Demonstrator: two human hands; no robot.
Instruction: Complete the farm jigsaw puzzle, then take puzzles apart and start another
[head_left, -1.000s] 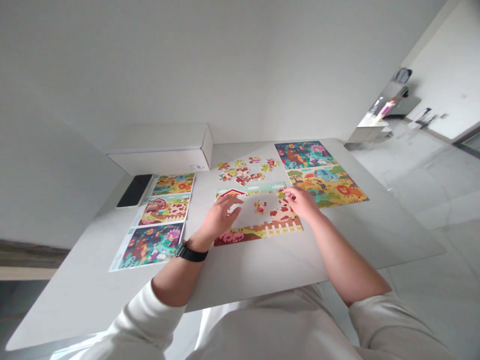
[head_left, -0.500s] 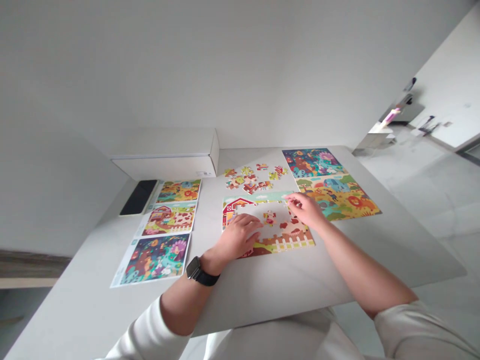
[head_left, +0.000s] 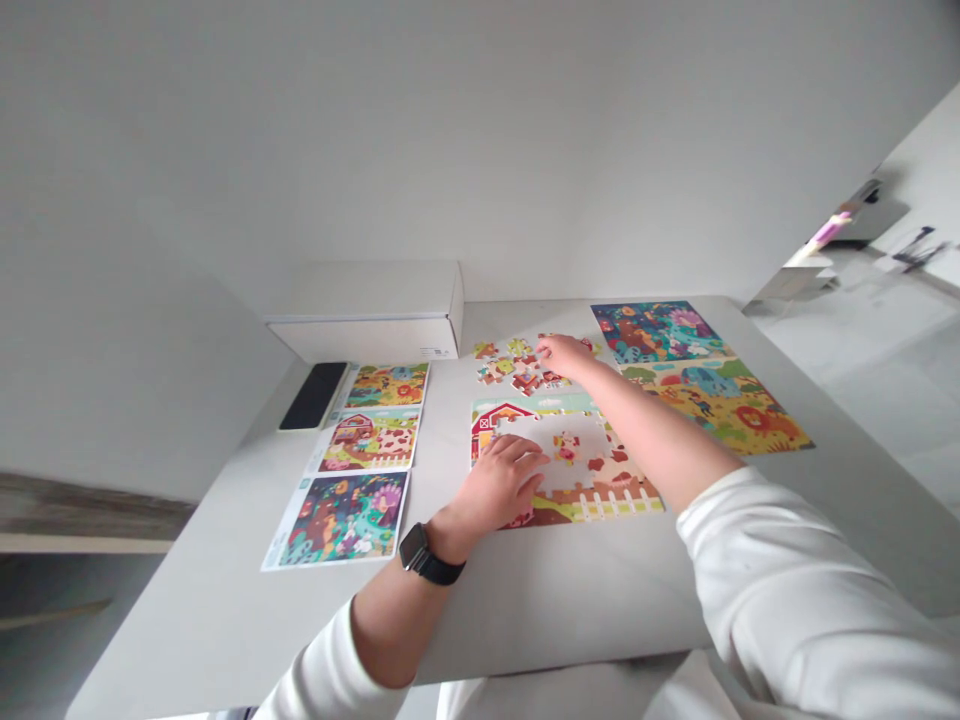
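A partly joined farm jigsaw puzzle (head_left: 619, 503) lies on the table, with a red barn, a cow and a white fence around a bare middle. Inside that gap sits a cow-face piece (head_left: 568, 447). My left hand (head_left: 504, 482), with a black watch on its wrist, rests over the puzzle's lower left, fingers spread and holding nothing. Beyond the puzzle is a group of loose puzzle pieces (head_left: 526, 383). My right hand (head_left: 568, 356) reaches in among them, its fingertips pinched at a piece that they mostly cover.
To the left lie a sheet with three small pictures (head_left: 352, 515) and a black-screened phone (head_left: 313, 396). A long white box (head_left: 367, 335) stands at the back against the wall. Two finished-looking animal pictures (head_left: 709, 395) lie to the right, partly under my right forearm.
My right hand has moved from the puzzle's upper right edge away to the loose pieces. My left hand stays on the puzzle. The whole view has shifted a little.
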